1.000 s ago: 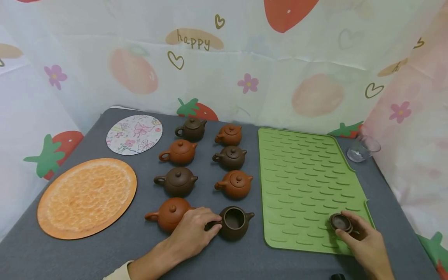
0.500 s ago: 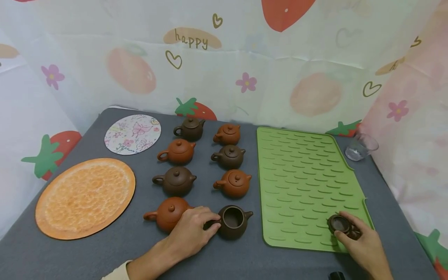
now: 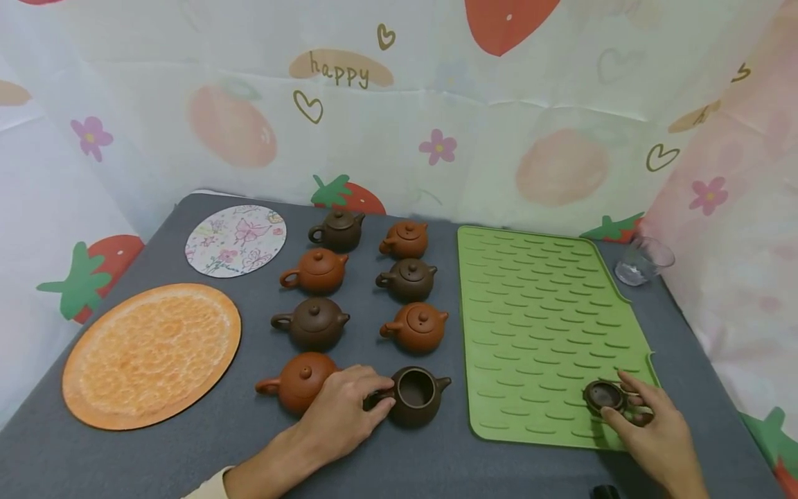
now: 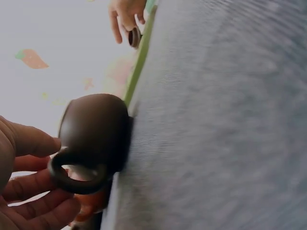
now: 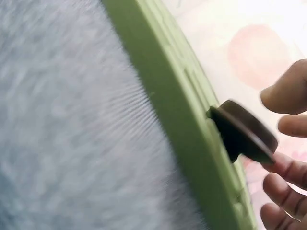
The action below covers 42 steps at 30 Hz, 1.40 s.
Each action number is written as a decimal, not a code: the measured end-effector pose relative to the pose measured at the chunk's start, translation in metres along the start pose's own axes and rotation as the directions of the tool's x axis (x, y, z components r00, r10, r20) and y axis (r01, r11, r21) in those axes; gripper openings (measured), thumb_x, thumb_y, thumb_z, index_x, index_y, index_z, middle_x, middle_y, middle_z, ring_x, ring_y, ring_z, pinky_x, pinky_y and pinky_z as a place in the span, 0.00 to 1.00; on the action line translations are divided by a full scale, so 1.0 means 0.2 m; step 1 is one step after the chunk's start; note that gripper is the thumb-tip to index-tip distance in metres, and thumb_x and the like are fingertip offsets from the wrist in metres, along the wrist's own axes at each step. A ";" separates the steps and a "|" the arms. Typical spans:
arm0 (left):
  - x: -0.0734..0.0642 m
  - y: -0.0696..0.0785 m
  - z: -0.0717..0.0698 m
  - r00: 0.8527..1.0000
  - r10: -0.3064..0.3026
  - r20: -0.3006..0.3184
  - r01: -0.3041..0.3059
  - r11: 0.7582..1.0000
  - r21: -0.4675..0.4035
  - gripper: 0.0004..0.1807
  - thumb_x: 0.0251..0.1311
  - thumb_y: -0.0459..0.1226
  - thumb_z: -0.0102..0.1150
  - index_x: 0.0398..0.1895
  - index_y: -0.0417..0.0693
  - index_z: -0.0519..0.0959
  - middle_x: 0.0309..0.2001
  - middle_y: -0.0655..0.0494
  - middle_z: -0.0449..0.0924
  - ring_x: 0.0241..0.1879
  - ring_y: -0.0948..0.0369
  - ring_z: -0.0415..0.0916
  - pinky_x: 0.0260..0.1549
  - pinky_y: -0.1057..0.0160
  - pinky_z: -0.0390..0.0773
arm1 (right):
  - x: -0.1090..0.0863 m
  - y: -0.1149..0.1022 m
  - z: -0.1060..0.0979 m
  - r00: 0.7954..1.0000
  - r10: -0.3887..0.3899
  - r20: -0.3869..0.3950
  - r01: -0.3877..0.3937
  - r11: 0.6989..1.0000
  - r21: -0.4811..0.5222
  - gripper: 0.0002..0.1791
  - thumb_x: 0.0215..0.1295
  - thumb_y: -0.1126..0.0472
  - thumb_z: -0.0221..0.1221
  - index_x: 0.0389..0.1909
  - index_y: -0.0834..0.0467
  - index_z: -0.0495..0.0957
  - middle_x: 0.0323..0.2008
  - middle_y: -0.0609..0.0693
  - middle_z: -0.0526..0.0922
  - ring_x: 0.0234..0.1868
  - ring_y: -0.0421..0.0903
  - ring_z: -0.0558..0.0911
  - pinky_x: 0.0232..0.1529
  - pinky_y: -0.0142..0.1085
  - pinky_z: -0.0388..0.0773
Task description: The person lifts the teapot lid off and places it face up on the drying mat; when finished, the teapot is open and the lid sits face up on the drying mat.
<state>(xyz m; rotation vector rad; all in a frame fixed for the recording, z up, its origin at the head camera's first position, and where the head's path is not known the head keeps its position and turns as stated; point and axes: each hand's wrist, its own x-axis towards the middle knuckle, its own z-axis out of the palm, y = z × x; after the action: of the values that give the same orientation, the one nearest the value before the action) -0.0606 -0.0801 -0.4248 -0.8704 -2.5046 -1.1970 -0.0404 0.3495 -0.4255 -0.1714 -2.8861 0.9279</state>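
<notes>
We've got the left hand point(image 3: 339, 419) pinching the handle point(image 4: 79, 186) of the lidless dark teapot point(image 3: 416, 414), which sits upright on the grey bench point(image 3: 449, 471), just left of the green mat point(image 3: 536, 326). We mark the right fingers point(image 5: 287, 101) as released: spread beside the dark lid point(image 3: 605, 396), thumb clear, one fingertip at its rim. The lid lies hollow side up, tilted, on the mat's near right part; right hand point(image 3: 662, 436) right next to it. We count seven lidded teapots point(image 3: 316, 324), brown and reddish, beyond and beside the lidless one.
</notes>
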 end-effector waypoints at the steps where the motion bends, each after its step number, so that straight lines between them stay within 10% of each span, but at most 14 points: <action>1: 0.00 0.00 -0.01 1.000 0.003 -0.005 -0.003 1.000 -0.009 0.10 0.50 0.31 0.73 0.37 0.42 0.85 0.31 0.58 0.80 0.30 0.64 0.75 0.31 0.69 0.76 | 0.00 -0.01 0.00 1.000 -0.009 -0.024 0.009 1.000 -0.002 0.33 0.63 0.62 0.64 0.67 0.68 0.65 0.51 0.64 0.70 0.44 0.56 0.71 0.37 0.45 0.73; 14: 0.05 0.04 -0.27 0.988 0.125 -0.092 -0.132 0.988 -0.082 0.19 0.47 0.31 0.74 0.45 0.48 0.84 0.40 0.61 0.80 0.39 0.64 0.77 0.37 0.64 0.78 | 0.02 -0.21 -0.13 0.939 -0.276 -0.205 0.277 0.960 -0.022 0.34 0.55 0.69 0.68 0.65 0.60 0.71 0.51 0.54 0.71 0.46 0.32 0.65 0.38 0.30 0.63; 23: 0.05 0.01 -0.47 0.987 0.087 -0.133 -0.111 0.976 -0.187 0.21 0.46 0.27 0.74 0.46 0.45 0.84 0.43 0.58 0.82 0.45 0.60 0.79 0.45 0.65 0.76 | 0.03 -0.37 -0.22 0.881 -0.414 -0.230 0.431 0.902 0.029 0.41 0.46 0.77 0.70 0.65 0.56 0.72 0.51 0.38 0.70 0.47 0.32 0.66 0.42 0.24 0.60; 37: -0.03 -0.11 -0.64 0.985 0.059 -0.161 -0.132 0.862 -0.489 0.24 0.45 0.13 0.64 0.49 0.27 0.79 0.44 0.38 0.80 0.45 0.55 0.78 0.47 0.61 0.76 | 0.05 -0.62 -0.23 0.781 -0.601 -0.169 0.620 0.779 0.094 0.43 0.40 0.80 0.69 0.64 0.60 0.72 0.54 0.51 0.73 0.51 0.37 0.70 0.45 0.26 0.62; 42: -0.08 -0.18 -0.67 0.993 0.005 -0.117 -0.071 0.824 -0.563 0.21 0.48 0.12 0.60 0.49 0.23 0.77 0.45 0.40 0.80 0.45 0.54 0.79 0.46 0.61 0.77 | 0.06 -0.68 -0.21 0.778 -0.618 -0.116 0.628 0.769 0.119 0.41 0.43 0.78 0.69 0.64 0.60 0.72 0.55 0.52 0.73 0.52 0.40 0.70 0.46 0.27 0.64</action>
<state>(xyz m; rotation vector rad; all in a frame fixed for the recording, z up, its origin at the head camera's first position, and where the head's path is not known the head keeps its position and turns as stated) -0.0756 -0.2074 -0.3703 -0.9343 -2.0416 -1.9682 -0.0562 0.2658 -0.3108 0.7175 -2.4922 0.9541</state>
